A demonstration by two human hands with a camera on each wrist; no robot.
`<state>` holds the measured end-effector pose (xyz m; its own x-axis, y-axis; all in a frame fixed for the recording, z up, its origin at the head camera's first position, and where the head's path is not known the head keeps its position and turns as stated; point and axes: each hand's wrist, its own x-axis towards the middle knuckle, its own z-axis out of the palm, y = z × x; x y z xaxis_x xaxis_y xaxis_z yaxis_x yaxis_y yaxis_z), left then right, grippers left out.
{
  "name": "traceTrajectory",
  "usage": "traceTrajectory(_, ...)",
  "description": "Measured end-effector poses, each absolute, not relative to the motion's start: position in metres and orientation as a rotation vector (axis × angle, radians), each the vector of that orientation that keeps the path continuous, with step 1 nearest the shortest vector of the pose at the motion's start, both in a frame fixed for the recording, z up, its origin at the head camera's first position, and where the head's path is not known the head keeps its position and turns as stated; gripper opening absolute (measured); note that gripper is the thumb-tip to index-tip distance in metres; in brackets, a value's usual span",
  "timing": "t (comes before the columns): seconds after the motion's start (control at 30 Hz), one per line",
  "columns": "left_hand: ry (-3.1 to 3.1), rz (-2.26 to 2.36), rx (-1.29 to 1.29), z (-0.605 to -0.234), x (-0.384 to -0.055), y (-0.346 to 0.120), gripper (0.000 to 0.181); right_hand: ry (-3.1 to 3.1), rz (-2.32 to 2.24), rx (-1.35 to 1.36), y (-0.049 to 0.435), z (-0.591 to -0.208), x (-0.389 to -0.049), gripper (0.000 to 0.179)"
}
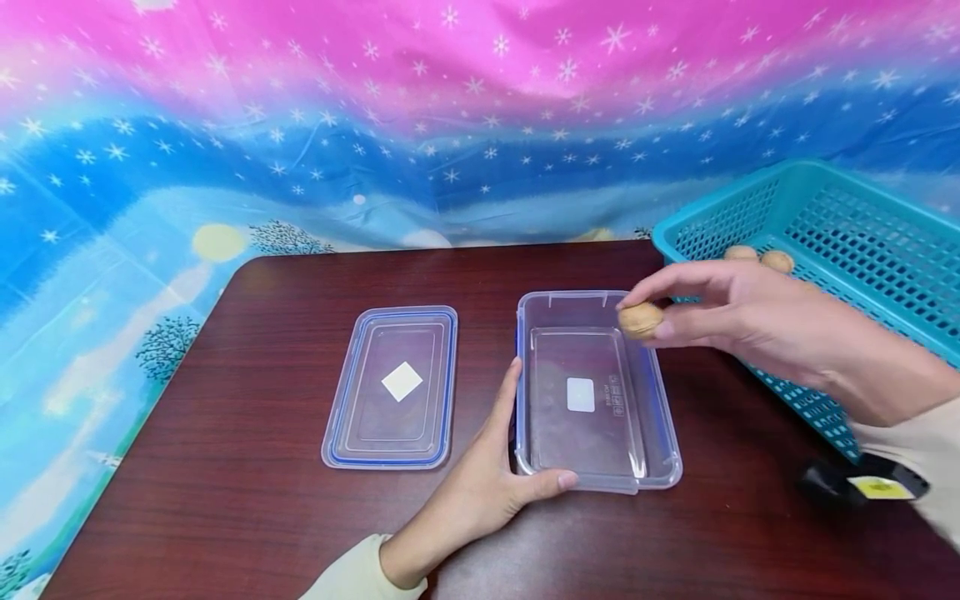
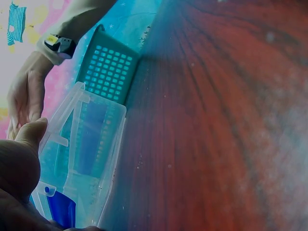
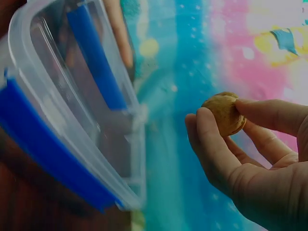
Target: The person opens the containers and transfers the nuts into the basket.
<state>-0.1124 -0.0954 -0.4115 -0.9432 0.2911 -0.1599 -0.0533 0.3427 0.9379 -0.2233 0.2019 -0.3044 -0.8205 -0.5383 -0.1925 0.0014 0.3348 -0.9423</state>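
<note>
Between thumb and fingertips my right hand (image 1: 757, 325) pinches a walnut (image 1: 640, 320), which overlaps the right rim of the clear plastic container (image 1: 573, 450) in the head view. The right wrist view shows the walnut (image 3: 224, 114) up close, gripped at the fingertips. My left hand (image 1: 491, 479) holds the container by its near left corner, with the thumb on the front rim and a finger along the left side. The container stands without its lid, and a white square label lies on its floor. Its lid (image 1: 397, 433), edged with a blue seal, lies flat to the left.
A teal perforated basket (image 1: 720, 212) stands at the right, partly behind my right arm. Inside it are walnuts (image 1: 777, 261). The dark reddish wooden table (image 1: 247, 400) ends at a patterned cloth (image 1: 450, 150) behind it. A black wrist device (image 1: 862, 485) sits at my right sleeve.
</note>
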Motion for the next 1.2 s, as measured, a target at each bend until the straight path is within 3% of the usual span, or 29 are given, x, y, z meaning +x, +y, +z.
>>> traceTrajectory(0.23,2.310,1.631,0.198,-0.411,-0.112,-0.096,0.127,2.353,-1.407,-0.398,0.267,-0.297,-0.239,0.041)
traceTrajectory(0.63,2.307,1.628,0.193,-0.412,-0.112,-0.096,0.126,1.930,-1.985,-0.661,0.362,-0.335,-0.281,0.050)
traceTrajectory(0.87,2.317,1.613,0.191,-0.411,-0.112,-0.096,0.126,2.107,-1.907,-0.338,0.402,-0.350,-0.298,0.049)
traceTrajectory(1.2,2.307,1.621,0.199,-0.411,-0.113,-0.096,0.126,2.353,-1.548,-0.137,0.453,-0.386,-0.324,0.049)
